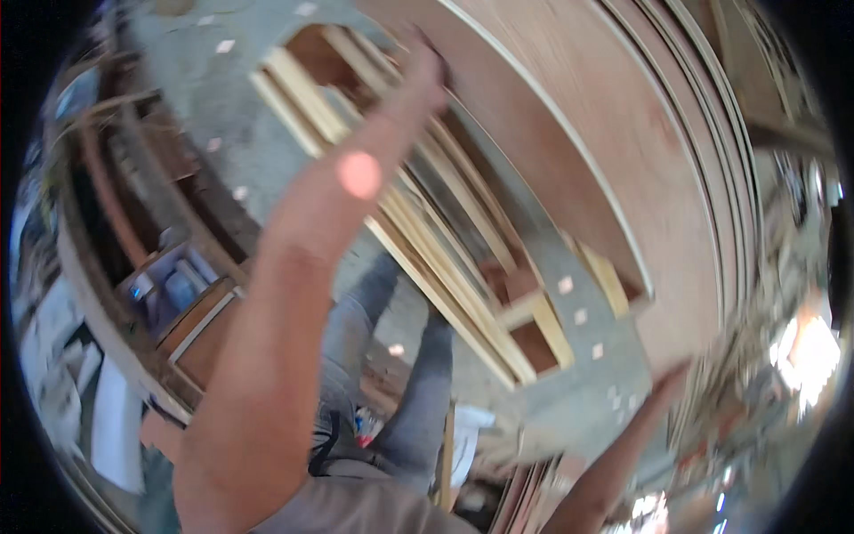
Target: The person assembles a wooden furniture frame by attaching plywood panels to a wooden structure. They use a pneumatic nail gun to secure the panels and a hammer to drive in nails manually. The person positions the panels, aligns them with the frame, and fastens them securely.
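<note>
Your left hand (429,67) is at the edge of the large brown panels (507,107) beside the pale wooden frame (458,301), your right hand (673,380) by their lower end, and blur hides whether either hand grips.

No text I can read from here. The white sheet (467,440) near the person's legs may carry faint dark marks, but too smeared to make out any letter or number. The small red-and-white item (365,427) between the legs: too blurred and tiny for a label. Big wood panel (551,116) by the hands: no legible lettering or sign.
</note>
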### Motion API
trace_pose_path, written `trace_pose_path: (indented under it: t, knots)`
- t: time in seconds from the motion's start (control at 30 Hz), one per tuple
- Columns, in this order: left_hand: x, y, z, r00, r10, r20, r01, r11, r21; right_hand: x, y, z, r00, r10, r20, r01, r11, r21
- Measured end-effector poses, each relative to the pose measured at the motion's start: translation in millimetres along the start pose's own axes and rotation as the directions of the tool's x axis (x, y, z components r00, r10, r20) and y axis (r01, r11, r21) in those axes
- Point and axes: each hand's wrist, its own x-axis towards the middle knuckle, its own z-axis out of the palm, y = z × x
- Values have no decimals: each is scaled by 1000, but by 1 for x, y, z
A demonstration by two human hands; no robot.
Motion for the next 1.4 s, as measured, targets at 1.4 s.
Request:
trace_pose_path:
  t: [1.4]
  knots:
    - [23, 46, -28, 953, 207, -222, -182, 975, 130, -49, -166, 82, 980, 177, -89, -153, 961, 230]
